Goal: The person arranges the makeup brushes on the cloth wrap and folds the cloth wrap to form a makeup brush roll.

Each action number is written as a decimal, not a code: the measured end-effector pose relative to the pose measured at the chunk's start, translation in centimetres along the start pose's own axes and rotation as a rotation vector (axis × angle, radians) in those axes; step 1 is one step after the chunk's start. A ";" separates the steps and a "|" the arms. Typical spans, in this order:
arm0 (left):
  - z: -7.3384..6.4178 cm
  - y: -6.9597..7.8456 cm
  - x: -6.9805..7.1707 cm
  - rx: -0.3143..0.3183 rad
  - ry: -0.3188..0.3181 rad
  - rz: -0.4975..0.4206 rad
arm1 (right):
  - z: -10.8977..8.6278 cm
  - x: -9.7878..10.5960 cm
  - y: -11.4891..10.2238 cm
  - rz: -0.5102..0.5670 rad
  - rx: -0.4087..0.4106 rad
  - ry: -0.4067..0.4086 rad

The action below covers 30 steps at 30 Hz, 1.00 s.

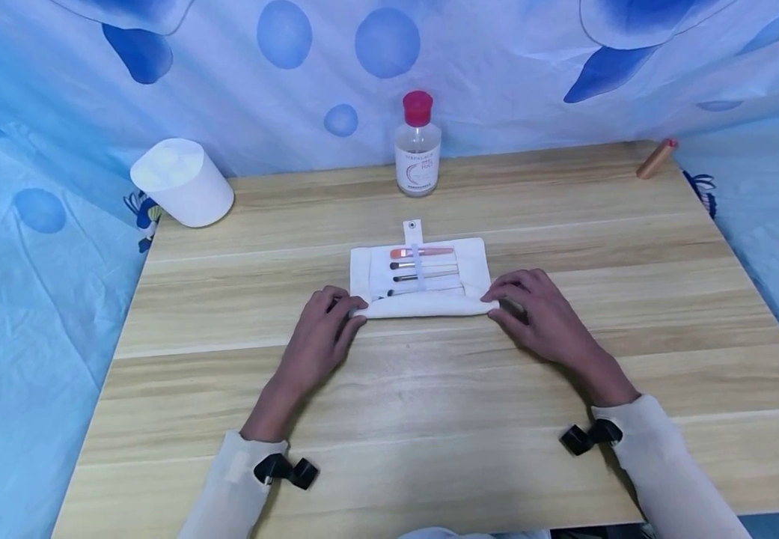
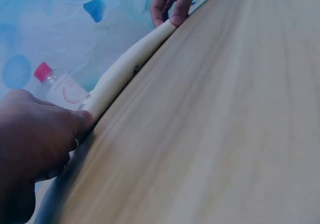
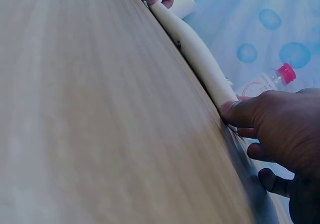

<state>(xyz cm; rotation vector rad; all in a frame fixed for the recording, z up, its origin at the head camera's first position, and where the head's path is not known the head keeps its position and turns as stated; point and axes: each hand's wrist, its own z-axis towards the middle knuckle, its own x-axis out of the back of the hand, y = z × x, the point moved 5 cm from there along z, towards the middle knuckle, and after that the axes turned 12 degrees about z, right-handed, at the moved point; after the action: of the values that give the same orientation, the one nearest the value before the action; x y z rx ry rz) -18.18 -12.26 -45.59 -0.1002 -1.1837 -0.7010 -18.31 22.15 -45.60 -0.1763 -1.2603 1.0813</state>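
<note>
A white brush roll (image 1: 473,262) lies on the table, its near edge rolled into a thick fold. Several makeup brushes (image 1: 423,276) show inside it, held under a pale strap, the top one with a pink handle. A tab with a snap sticks out at its far side. My left hand (image 1: 318,329) pinches the left end of the rolled fold between thumb and fingers. At the right end, my right hand (image 1: 544,314) pinches the same fold. In both wrist views the thumb presses the near face of the roll.
Behind the brush roll stands a clear bottle (image 1: 418,153) with a red cap. A white paper roll (image 1: 183,183) is at the back left of the wooden table (image 1: 396,434). A small pinkish-brown tube (image 1: 657,159) stands at the far right corner. A blue patterned cloth (image 1: 510,82) hangs behind.
</note>
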 end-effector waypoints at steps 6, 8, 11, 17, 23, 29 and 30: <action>0.3 0.2 -0.4 -0.005 0.004 0.055 | 0.3 -0.1 -0.2 -0.011 0.043 0.007; 0.5 0.2 -0.5 0.000 0.005 0.068 | 0.5 -0.1 -0.2 -0.007 0.050 0.009; 0.8 0.1 -0.7 0.016 0.010 0.072 | 0.6 -0.1 -0.2 -0.003 0.038 0.000; 1.3 -0.2 -1.3 0.068 -0.002 0.067 | 0.9 0.2 0.2 0.036 -0.049 -0.046; 1.9 -0.2 -1.3 0.120 -0.014 0.043 | 1.2 0.5 0.6 0.083 -0.128 -0.030; 2.1 -0.3 -1.3 0.156 -0.023 0.038 | 1.8 0.5 0.7 0.080 -0.157 -0.045; 2.2 -0.3 -1.3 0.159 -0.025 0.037 | 1.9 0.6 0.8 0.081 -0.160 -0.054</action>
<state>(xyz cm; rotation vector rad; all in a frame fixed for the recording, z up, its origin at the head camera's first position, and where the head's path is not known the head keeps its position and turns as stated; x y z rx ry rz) -20.33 -10.98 -45.94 0.0022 -1.2548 -0.5722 -20.36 22.14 -45.03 -0.3243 -1.3988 1.0603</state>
